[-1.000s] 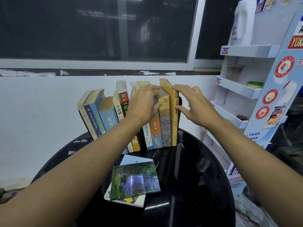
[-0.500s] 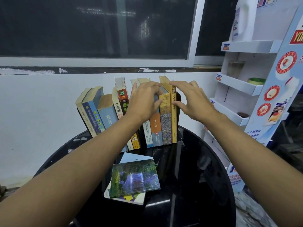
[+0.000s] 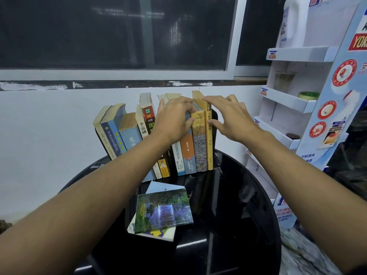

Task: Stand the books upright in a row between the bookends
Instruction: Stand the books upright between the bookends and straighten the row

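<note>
Your L hand [image 3: 174, 121] is curled over the tops of the mid-row vols: fingers over the upper edges, thumb on a spine, apparently pinching the orange-spined book [image 3: 187, 149]. Exactly which vol. it pinches is hard to tell, since the knuckles cover the tops. Your R hand [image 3: 232, 118] sits at 3 o'clock from it, fingers spread and loose. Its fingertips rest on the top edge of the yellow book [image 3: 210, 147] and its thumb touches that spine, so it's steadying, not gripping. That yellow book stands upright, flush against the R bookend [image 3: 214, 124], a dark plate just behind it. The row runs 9-to-3 across the far side of the table [image 3: 238, 215]. The 3 o'clock half is near vertical, while the leaning books [image 3: 117, 133] at the 9 o'clock end tip their tops toward 11. Key relation: the two loose vols, a waterfall-cover book [image 3: 164, 210] atop a pale book [image 3: 158, 187], lie flat at 6 o'clock from both hands, near you, long axes approx. 12-to-6. The L hand looks marginally nearer, so they'd need a reach back plus a quarter turn to stand. Hidden: your L forearm covers the row's middle, incl. a dark gap there. The L bookend [image 3: 98, 138] shows only as a dark sliver, so I can't confirm it.
</note>
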